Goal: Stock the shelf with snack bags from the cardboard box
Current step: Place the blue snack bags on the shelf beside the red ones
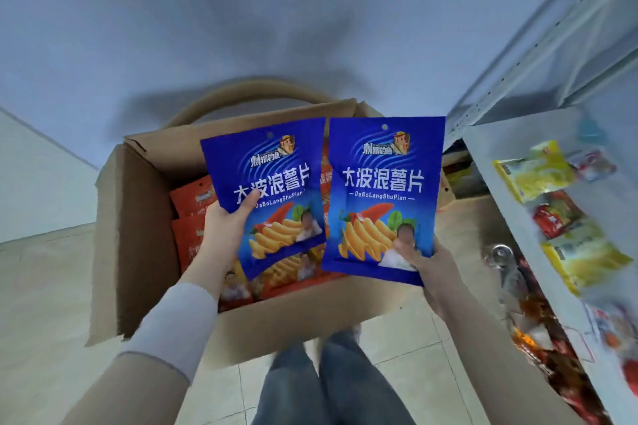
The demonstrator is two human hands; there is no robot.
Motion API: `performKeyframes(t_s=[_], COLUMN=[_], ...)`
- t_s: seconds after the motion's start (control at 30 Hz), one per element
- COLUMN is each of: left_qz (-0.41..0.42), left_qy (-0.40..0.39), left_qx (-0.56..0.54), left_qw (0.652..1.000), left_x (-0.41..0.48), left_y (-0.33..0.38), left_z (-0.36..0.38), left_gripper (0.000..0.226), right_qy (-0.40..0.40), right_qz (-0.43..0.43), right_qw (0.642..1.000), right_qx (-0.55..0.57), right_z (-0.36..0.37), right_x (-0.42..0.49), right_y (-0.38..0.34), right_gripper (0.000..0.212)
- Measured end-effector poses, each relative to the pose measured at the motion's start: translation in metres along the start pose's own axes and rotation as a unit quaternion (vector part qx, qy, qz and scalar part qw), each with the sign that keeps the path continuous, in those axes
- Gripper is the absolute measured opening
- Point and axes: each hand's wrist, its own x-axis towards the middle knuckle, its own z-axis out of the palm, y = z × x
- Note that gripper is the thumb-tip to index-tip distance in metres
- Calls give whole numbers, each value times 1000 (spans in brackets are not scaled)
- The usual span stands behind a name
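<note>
Bags in both hands, shelf off to the right.

Left hand [224,221] grips one blue snack bag [267,190] by its lower left edge, thumb across the front; right hand [426,260] pinches a second blue bag [383,197] at its bottom right corner. Both bags stand upright, long axis vertical, side by side above the open cardboard box [138,245], which holds more orange bags [191,203]. The white shelf [497,183] lies to the right of both hands, partly stocked with yellow and red packets. By my judgement the right hand is nearer it and should place first, with the left crossing over the box after.
</note>
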Motion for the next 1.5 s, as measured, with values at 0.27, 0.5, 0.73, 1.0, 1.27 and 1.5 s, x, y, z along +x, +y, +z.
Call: performKeyframes(t_s=[0.27,0.5,0.73,1.0,1.27,1.5], left_qz=[156,291,363,395,378,349], left_qy=[-144,-259,-334,-403,-469,-492], left_qx=[37,49,77,124,203,268], left_qw=[976,920,866,816,772,751], left_x=[-64,-163,-231,-224,-186,-165], left_y=[115,185,225,247,273,265], left_z=[181,400,557,724,894,977], left_gripper=[18,20,20,34,37,37], right_qy=[178,302,409,465,522,549], right_qz=[-77,-144,-167,-173,-177,-151], right_qw=[979,937,886,850,806,795], right_qx=[64,96,144,176,216,209], right_z=[-176,-371,-504,-593,-663,-700], right_x=[-53,-86,-90,-23,66,121], right_y=[-53,-86,-114,-147,-208,-233], right_gripper=[15,25,27,25,16,17])
